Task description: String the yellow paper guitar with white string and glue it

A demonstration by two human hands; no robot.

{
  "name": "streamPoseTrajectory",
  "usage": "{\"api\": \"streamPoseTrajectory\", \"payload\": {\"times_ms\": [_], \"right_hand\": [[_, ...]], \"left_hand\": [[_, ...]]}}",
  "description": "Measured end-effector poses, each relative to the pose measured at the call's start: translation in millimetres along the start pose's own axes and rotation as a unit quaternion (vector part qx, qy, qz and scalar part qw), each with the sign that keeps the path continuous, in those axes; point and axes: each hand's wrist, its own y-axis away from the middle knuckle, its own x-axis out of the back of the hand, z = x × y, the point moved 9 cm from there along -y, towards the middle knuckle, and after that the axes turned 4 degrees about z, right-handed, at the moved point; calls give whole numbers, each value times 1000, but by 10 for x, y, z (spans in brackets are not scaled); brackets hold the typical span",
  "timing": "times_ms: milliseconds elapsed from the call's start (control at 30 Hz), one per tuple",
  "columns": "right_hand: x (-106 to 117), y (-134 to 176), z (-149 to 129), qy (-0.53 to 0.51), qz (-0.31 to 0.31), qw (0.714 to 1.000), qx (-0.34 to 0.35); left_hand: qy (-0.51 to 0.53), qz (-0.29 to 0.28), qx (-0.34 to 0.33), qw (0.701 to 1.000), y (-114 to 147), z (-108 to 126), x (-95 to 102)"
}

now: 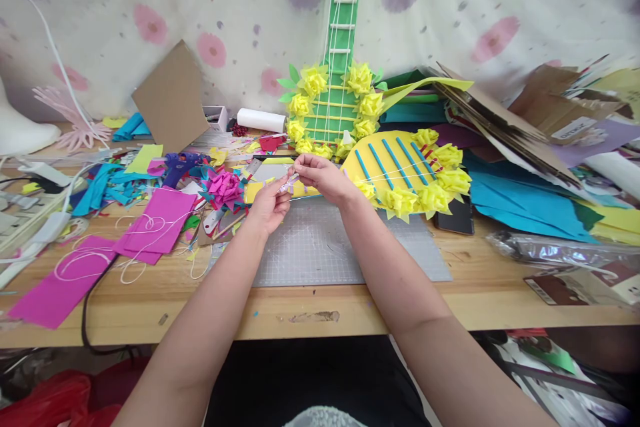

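Observation:
Above the neck of a yellow paper guitar, my two hands come close together. Closed fingers of my left hand pinch a small shiny whitish-lilac piece; its kind is too small to tell. My right hand is also closed, its thumb and fingertips pressed together at that piece. Yellow paper flowers edge the guitar's body, which has blue bars and thin white strings. Behind it a green paper guitar with yellow flowers leans upright against the wall covering. A magenta paper flower is at the yellow neck's left end.
A grey cutting mat lies under my forearms. On the left are magenta paper sheets, loose white string, a dark blue glue gun and paper scraps. Blue paper sheets, cardboard and a dark phone are on the right.

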Motion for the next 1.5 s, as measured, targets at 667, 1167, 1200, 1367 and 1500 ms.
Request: {"api": "streamPoseTrajectory", "payload": {"times_ms": [667, 1167, 1200, 1367, 1500], "right_hand": [[25, -18, -129, 133, 50, 988, 65], [-77, 24, -122, 96, -13, 994, 51], [-47, 20, -124, 97, -5, 994, 52], [67, 18, -123, 128, 31, 991, 37], [144, 33, -131, 150, 61, 986, 26]], "left_hand": [[-80, 32, -59, 995, 5, 4, 35], [-91, 15, 9, 996, 1, 2, 106], [-101, 31, -15, 994, -10, 35, 133], [-106, 61, -83, 989, -16, 102, 157], [-95, 78, -99, 987, 7, 121, 166]]}}
